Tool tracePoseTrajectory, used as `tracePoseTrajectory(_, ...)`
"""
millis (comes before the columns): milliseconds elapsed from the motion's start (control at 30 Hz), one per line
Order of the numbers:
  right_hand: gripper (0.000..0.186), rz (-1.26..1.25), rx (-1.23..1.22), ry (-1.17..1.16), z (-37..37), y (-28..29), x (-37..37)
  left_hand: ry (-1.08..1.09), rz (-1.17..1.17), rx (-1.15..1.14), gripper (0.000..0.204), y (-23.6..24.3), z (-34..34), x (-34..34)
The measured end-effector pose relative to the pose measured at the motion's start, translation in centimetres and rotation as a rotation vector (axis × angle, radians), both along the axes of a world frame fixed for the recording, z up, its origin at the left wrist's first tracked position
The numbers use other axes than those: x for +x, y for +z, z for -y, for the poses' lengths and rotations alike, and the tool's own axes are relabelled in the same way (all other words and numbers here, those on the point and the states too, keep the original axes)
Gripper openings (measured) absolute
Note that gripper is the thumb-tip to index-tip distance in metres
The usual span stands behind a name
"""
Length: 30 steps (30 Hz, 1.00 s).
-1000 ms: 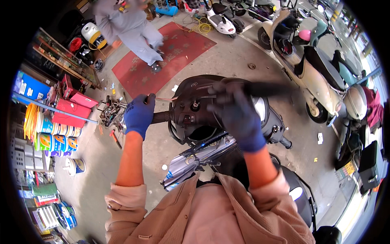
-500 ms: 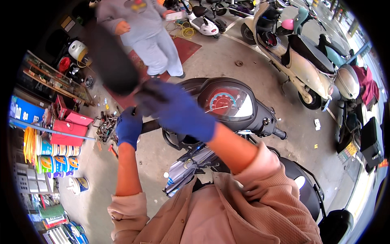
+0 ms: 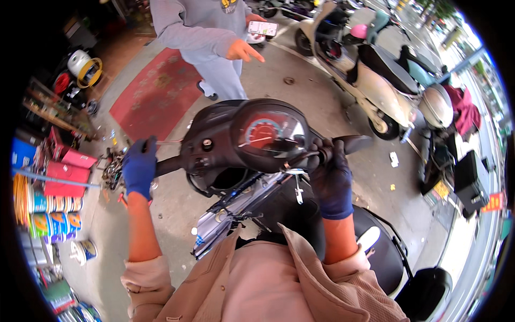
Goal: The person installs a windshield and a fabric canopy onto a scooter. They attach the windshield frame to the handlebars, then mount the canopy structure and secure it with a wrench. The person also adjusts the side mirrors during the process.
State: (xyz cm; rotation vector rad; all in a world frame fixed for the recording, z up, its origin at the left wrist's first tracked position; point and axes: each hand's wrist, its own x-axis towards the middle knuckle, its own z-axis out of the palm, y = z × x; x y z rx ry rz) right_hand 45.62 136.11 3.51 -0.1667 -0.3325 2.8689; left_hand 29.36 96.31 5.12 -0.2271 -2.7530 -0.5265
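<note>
Both my hands wear blue gloves with darker palms. My left hand [image 3: 140,167] is closed round the outer end of the scooter's left handlebar grip [image 3: 169,166]. At the right of the scooter's dashboard [image 3: 264,134], my right hand [image 3: 330,180] has its fingers closed on the dark stem of a rearview mirror. The black mirror [image 3: 351,143] sticks out to the right beyond my fingertips, and my hand hides the right handlebar grip. On the left side of the handlebar cover, a bolt head [image 3: 207,143] shows. A key with a pale tag [image 3: 299,194] hangs below the dashboard.
A person in grey [image 3: 206,37] stands ahead, pointing with one hand and holding a phone [image 3: 263,28]. Cream scooters [image 3: 370,86] are parked at the right. Red toolboxes [image 3: 67,177] and paint buckets [image 3: 56,225] stand at the left, near a red mat [image 3: 155,96].
My right hand has moved from the left handlebar to the right side of the dashboard, bringing the mirror. The person ahead has stretched out a pointing hand. My left hand remains at the left grip.
</note>
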Motion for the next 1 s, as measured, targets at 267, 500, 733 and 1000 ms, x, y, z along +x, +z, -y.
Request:
tracePoseTrajectory(267, 0.028, 0.122, 0.03, -0.089, -1.5, 0.1, 1.7, 0.12, 0.244, 0.311, 0.038, 2.3, -2.7, 0.8)
tracePoseTrajectory(500, 0.016, 0.159, 0.369, 0.044, 3.2, -1.9, 4.9, 0.094, 0.221, 0.224, 0.039, 2.0, -2.5, 0.7)
tracePoseTrajectory(733, 0.016, 0.364, 0.403, 0.196, 7.2, -6.9, 7.4, 0.042, 0.21, 0.189, 0.041, 1.1, -1.1, -0.2)
tracePoseTrajectory(1000, 0.013, 0.47, 0.245, -0.159, 1.7, -4.4, 11.4, -0.078, 0.337, 0.171, 0.043, 1.6, -1.5, -0.4)
